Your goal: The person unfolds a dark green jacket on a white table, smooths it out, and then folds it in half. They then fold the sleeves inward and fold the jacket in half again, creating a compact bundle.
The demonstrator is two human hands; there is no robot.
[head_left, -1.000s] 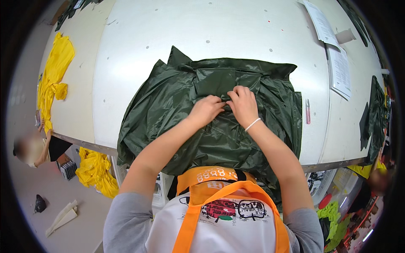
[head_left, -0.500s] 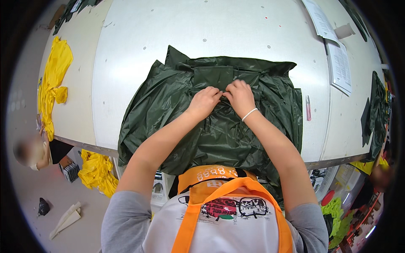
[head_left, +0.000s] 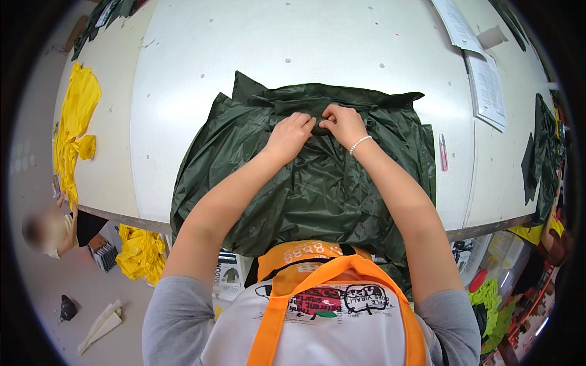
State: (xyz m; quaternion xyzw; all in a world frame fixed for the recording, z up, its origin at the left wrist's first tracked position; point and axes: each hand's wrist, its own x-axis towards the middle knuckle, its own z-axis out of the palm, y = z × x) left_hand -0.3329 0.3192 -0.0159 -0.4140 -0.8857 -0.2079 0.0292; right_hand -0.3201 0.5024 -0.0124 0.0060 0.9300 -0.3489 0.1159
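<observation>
A dark green, shiny waterproof garment [head_left: 293, 201] lies crumpled across the table before me, its lower part hanging over the front edge. Both my hands are at its far middle part. My left hand [head_left: 292, 135] has its fingers closed on a fold of the green fabric. Just to its right, my right hand [head_left: 345, 127], with a white bead bracelet at the wrist, pinches the same fold. The fingertips are close together, and the fabric between them is bunched. Small details under the fingers are hidden.
Thread snips [head_left: 443, 152] with pink handles lie right of the garment. Printed sheets [head_left: 486, 91] and a white cone [head_left: 492, 38] are at the far right. Yellow fabric [head_left: 79, 110] lies on the left, with a person [head_left: 52, 230] beyond it. More dark green pieces [head_left: 542, 158] hang at the right edge.
My hands have moved slightly away from me along the fabric. The flat rectangular flap seen beyond them earlier is now folded over and bunched under my fingers.
</observation>
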